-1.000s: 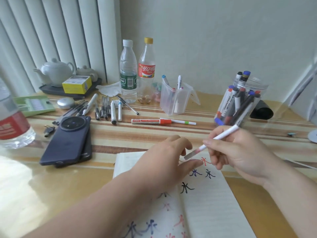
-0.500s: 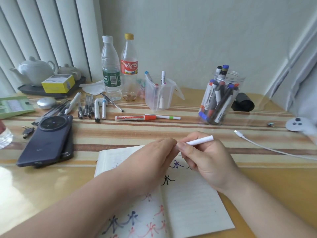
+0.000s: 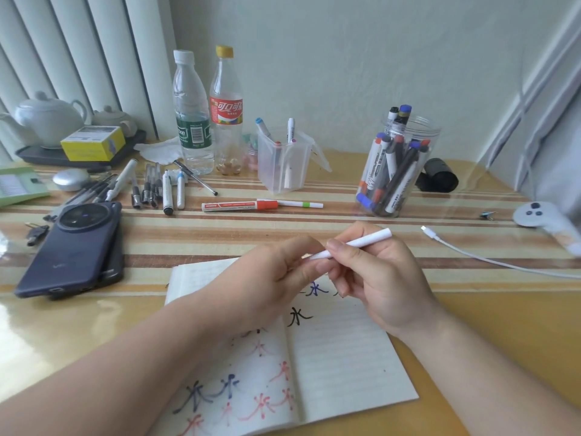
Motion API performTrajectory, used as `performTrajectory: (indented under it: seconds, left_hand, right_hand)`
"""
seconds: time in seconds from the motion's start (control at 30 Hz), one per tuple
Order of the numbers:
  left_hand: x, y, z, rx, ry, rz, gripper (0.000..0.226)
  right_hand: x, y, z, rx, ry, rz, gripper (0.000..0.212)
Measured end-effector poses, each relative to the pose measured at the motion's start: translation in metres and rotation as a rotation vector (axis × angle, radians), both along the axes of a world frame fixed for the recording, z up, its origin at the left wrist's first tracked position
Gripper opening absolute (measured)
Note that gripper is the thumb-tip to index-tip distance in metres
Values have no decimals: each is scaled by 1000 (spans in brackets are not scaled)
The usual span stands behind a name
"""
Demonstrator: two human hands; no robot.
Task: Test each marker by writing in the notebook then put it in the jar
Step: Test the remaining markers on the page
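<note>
Right hand: the right hand (image 3: 383, 278) is gripping the white marker (image 3: 367, 240) by its barrel, with fingers curled round it and the thumb pressing on top.
Left hand: the left hand (image 3: 267, 278) is pinching the near end of the same marker between thumb and curled fingertips; the tip itself is hiding behind the fingers.
Marker: it is hanging in the air over the top edge of the notebook, tilting so that its far end is pointing up and to the right.
Notebook: the notebook (image 3: 345, 366) is lying open on the table (image 3: 471, 325) under both hands, showing red, blue and black test marks across both pages.
Jar: the clear jar (image 3: 431, 146) is standing upright at the back right, well apart from the hands, and is holding a bundle of markers (image 3: 390, 171).
Loose pens: a red marker (image 3: 239, 205) is lying flat between the notebook and a clear plastic cup (image 3: 283, 174); a row of pens (image 3: 157, 190) is lying further left.
Other things: two stacked phones (image 3: 69, 247) are lying at the left, two bottles (image 3: 190, 111) are standing at the back, and a white cable (image 3: 487, 259) is trailing along the right.
</note>
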State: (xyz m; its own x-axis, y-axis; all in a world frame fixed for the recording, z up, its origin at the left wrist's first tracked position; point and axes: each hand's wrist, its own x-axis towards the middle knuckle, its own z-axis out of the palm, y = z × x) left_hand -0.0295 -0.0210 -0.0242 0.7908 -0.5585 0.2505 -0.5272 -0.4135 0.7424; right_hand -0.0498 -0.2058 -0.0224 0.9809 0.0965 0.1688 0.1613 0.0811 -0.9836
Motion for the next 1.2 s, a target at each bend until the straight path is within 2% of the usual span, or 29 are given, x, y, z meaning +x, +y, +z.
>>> performTrajectory:
  seconds: [0.1,0.17,0.27,0.33,0.4,0.5,0.63,0.8,1.2]
  left_hand:
    - [0,8,-2,-67,114,-34,47]
    - [2,14,-7,-147,175,-52,56]
    - [4,17,-7,-194,213,-67,38]
    - [5,17,-6,-151,211,-59,41]
    - [4,15,-5,-102,188,-57,41]
    - [5,14,-8,31,127,-23,43]
    - [6,10,-12,158,62,16,46]
    - [1,8,-8,197,49,13,45]
    - [3,10,-8,229,73,9,45]
  right_hand:
    - [5,-14,4,54,-13,-147,12]
    - [5,-27,7,15,-23,-204,14]
    - [-1,-38,15,-155,91,-4,27]
    - [-5,-37,17,-196,202,187,31]
    - [-7,-34,11,-235,261,243,24]
    - [-12,-31,-4,-257,273,168,7]
    - [-15,-31,-8,-298,191,92,1]
    - [-15,-27,-10,-447,154,84,12]
    - [-12,-23,-8,-521,193,53,19]
